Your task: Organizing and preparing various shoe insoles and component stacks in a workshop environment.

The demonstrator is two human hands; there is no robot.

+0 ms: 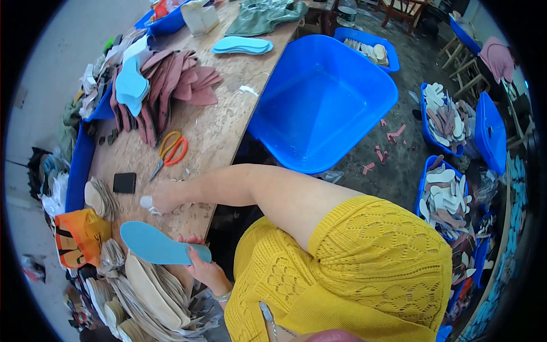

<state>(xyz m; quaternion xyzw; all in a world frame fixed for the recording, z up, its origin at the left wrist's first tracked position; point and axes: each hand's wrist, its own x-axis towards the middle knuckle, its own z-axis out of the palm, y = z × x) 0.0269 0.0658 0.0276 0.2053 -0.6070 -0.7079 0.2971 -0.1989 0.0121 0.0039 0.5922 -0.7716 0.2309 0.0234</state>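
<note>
My left hand [206,268] is closed round the narrower end of a light blue insole [154,245], thumb on its upper face. The insole is held flat over the near part of the table. My right arm reaches across to the tabletop, where my right hand [166,197] is curled, with a small white piece [149,203] at its fingertips. What that piece is cannot be made out. A black rectangular block [125,183] lies just beyond this hand. Scissors [168,153] with orange and yellow handles rest to its right.
Pink-brown insole pieces [162,85] and blue insoles [242,45] lie on the wooden table [239,108]. Beige insole stacks [154,285] stand near an orange bag [82,236]. A large blue tub [325,102] adjoins the table edge; filled bins [444,194] stand on the floor.
</note>
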